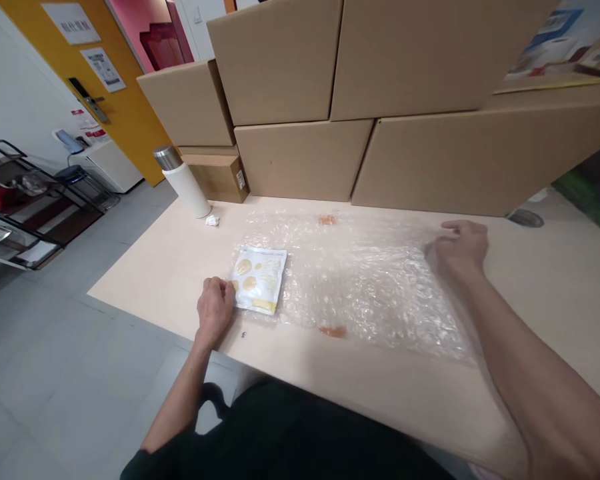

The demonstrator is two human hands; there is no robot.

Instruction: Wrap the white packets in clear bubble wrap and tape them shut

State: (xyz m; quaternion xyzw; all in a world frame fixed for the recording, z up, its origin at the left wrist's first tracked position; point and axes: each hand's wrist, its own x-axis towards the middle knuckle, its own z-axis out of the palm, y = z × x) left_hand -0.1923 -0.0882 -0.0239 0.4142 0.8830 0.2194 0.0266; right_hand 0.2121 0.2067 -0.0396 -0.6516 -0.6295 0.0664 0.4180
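A long sheet of clear bubble wrap (360, 280) lies spread over the pale table. On its left end rests a flat white packet (259, 280) with yellow round prints. My left hand (216, 308) is at the packet's left edge, its fingers curled together at the edge of the packet and wrap; what they pinch is hidden. Over at the wrap's right end, my right hand (459, 248) is slightly blurred, with its fingers bent and partly apart, close to the wrap's upper right corner. Whether it grips the film cannot be made out.
Stacked cardboard boxes (300, 163) line the table's back edge. A white bottle (186, 189) with a metal cap stands at the back left, beside a crumpled white scrap (213, 221). Orange patches (333, 331) show near the wrap's edges.
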